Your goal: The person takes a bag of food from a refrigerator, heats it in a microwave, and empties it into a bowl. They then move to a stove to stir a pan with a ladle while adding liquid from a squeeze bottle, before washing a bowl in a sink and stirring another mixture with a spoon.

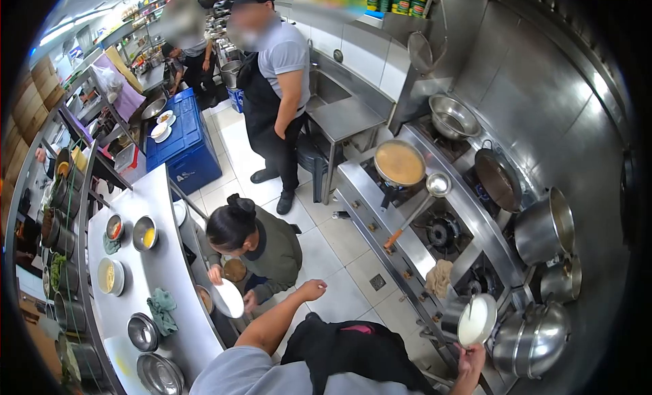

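Observation:
My right hand (471, 360) grips the near rim of a white bowl (477, 319) at the right end of the stove. Behind that bowl, partly covered, is a steel pot (454, 319). Close by lies a crumpled beige cloth (440, 278). My left hand (312, 290) is out over the floor with its fingers curled in, and nothing shows in it. Next to it crouches a co-worker (255, 245), who holds a white plate (229, 298) at the counter.
A pan of orange-brown sauce (400, 163) and a ladle (438, 184) are on the stove (380, 225). Large pots (543, 225) line its back. Bowls (145, 233) stand on the left counter (183, 286). Another person (278, 89) stands ahead, near a blue chest (183, 147).

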`<state>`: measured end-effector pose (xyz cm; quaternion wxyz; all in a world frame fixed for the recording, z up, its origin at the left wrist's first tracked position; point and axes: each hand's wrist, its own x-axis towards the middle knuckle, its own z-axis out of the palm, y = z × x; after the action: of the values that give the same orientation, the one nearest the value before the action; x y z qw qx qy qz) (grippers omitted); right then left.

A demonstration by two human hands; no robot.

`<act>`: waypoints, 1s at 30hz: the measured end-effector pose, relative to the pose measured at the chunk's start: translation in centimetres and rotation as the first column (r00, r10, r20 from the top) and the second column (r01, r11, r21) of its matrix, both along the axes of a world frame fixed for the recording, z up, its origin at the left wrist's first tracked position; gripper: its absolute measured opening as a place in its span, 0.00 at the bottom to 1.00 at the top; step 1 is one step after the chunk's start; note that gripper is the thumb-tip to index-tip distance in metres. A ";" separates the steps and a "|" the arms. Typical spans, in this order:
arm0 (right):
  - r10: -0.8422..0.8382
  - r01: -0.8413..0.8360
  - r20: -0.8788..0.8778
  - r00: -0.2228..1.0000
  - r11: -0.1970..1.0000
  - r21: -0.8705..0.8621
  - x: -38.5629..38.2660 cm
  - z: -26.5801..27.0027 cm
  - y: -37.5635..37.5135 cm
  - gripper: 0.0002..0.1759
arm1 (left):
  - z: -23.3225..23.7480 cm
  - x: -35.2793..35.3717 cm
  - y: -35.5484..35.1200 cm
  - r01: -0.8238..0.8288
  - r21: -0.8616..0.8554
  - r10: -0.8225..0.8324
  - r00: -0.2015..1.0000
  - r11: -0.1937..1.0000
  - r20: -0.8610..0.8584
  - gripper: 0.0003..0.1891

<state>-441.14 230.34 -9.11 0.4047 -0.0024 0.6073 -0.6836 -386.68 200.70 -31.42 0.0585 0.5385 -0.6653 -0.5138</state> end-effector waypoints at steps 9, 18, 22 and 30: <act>0.294 -0.298 0.054 0.954 0.950 0.094 7.1 3.8 -24.4 0.25 | 5.4 -1.7 -11.9 -0.189 -0.079 0.153 0.931 0.979 -0.332 0.17; 0.458 -0.465 0.084 0.885 0.880 0.096 13.1 3.3 -48.1 0.27 | 2.3 1.4 -25.5 -0.390 -0.004 0.382 0.903 0.921 -0.199 0.17; 0.508 -0.513 0.083 0.857 0.856 0.065 15.3 3.7 -56.6 0.28 | 5.1 2.9 -32.7 -0.422 -0.086 0.397 0.893 0.903 -0.213 0.17; 0.539 -0.546 0.099 0.837 0.835 0.066 18.6 3.4 -68.7 0.27 | 12.2 1.3 -50.0 -0.483 -0.231 0.327 0.808 0.845 -0.491 0.17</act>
<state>-422.49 161.62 -5.75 0.6044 -0.1298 0.5963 -0.5122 -385.35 150.73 -19.23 0.4081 0.5230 -0.5820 -0.4703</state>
